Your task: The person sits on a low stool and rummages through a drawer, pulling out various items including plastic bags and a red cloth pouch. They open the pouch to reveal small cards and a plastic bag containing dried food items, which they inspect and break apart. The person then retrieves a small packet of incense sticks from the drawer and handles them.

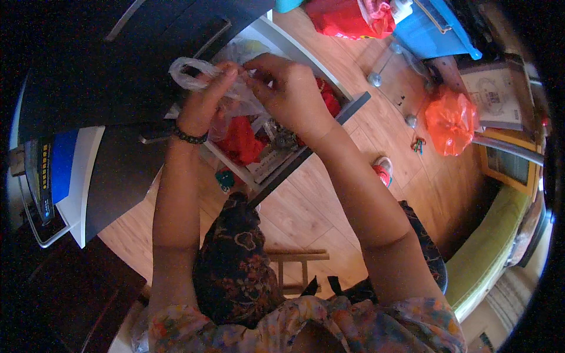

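Observation:
Both hands are raised over an open drawer [347, 115] with white sides and a dark front. My left hand [206, 103] is closed on a clear plastic bag [238, 97], whose looped handle [182, 73] sticks out to the left of the thumb. Fingers bent and pinching, my right hand [288, 88] grips the same bag from the other side. Below the hands, red cloth-like items [241, 141] and small clutter [282, 138] lie in the drawer. The bag's lower part hangs among them, and its contents cannot be made out.
Dark cabinet fronts [118, 70] rise at the left. An orange plastic bag [450, 120], a red bag [353, 17] and a blue container [432, 29] stand on the wooden floor at the right. A small wooden stool [297, 256] is below me, and a green cushioned seat [488, 253] borders the right.

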The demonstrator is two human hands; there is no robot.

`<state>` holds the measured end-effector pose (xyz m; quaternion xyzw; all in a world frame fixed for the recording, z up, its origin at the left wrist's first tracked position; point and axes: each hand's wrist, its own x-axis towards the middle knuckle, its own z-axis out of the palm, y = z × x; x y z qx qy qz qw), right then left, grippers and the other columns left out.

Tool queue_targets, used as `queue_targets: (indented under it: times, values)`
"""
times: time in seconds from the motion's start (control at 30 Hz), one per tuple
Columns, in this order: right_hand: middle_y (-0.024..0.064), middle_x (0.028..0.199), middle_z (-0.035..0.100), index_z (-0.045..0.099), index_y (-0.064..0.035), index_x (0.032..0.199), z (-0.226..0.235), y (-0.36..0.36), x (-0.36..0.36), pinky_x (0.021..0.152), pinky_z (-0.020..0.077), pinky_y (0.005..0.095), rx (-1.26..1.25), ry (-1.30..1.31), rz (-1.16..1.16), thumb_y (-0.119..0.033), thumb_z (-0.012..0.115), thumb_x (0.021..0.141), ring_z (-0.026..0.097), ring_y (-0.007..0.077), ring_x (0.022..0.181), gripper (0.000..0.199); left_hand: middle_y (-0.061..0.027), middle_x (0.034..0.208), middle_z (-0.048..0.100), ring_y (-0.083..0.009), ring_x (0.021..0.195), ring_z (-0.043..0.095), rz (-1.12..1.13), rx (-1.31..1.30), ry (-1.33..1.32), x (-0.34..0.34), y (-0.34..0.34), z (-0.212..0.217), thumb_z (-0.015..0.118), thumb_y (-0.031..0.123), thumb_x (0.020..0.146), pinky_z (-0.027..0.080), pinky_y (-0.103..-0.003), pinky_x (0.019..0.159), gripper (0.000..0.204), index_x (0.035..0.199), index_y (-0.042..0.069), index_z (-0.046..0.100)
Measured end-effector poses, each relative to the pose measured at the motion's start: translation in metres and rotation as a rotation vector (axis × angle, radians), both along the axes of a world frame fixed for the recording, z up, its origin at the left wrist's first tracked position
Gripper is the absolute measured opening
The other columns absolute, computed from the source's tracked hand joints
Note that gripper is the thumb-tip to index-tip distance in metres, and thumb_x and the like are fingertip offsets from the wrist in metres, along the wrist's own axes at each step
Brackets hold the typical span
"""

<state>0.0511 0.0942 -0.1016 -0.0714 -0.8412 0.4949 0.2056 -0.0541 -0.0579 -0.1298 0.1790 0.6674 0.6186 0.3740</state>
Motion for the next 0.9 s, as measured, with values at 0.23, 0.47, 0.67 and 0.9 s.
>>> queue_targets:
  times: [0.23,0.47,0.67,0.9]
  values:
    - [0.0213,0.078,0.063,0.064,-0.0005,0.081,-0.02,0.004,-0.013,0.065,0.0504,0.0391,-0.161,0.001,0.003,-0.008,0.062,0.075,0.063,0.0351,0.071,0.01,-0.0046,0.121,0.053,-0.0158,0.105,0.053,-0.017,0.09,-0.02,0.002,0.001,0.009,0.049,0.027,0.091,0.048,-0.027,0.078,0.04,0.128,0.009,0.049]
    - [0.0146,0.078,0.064,0.059,0.0048,0.09,-0.012,0.005,-0.025,0.068,0.048,0.0321,-0.771,0.096,-0.14,-0.011,0.067,0.075,0.057,0.023,0.066,0.023,-0.0078,0.103,0.061,-0.0175,0.097,0.057,-0.125,-0.166,0.489,-0.018,-0.001,-0.037,0.053,0.028,0.092,0.046,-0.031,0.083,0.03,0.113,0.007,0.057]
    - [0.0252,0.095,0.063,0.044,0.0063,0.118,-0.071,-0.035,-0.037,0.079,0.0504,0.043,-0.01,0.131,-0.117,-0.024,0.079,0.064,0.063,0.0407,0.086,0.071,-0.0027,0.086,0.06,-0.014,0.08,0.053,0.03,-0.076,0.526,-0.026,0.012,-0.018,0.051,0.032,0.093,0.045,-0.028,0.074,0.026,0.1,0.009,0.062]
    - [0.0185,0.088,0.066,0.065,0.0038,0.087,-0.062,-0.004,-0.031,0.069,0.0501,0.0358,-0.239,-0.107,-0.14,0.001,0.061,0.07,0.065,0.0296,0.079,0.018,-0.0032,0.087,0.06,-0.0136,0.083,0.055,-0.119,0.043,0.197,-0.021,-0.006,-0.031,0.052,0.029,0.093,0.045,-0.028,0.076,0.026,0.095,0.007,0.064]
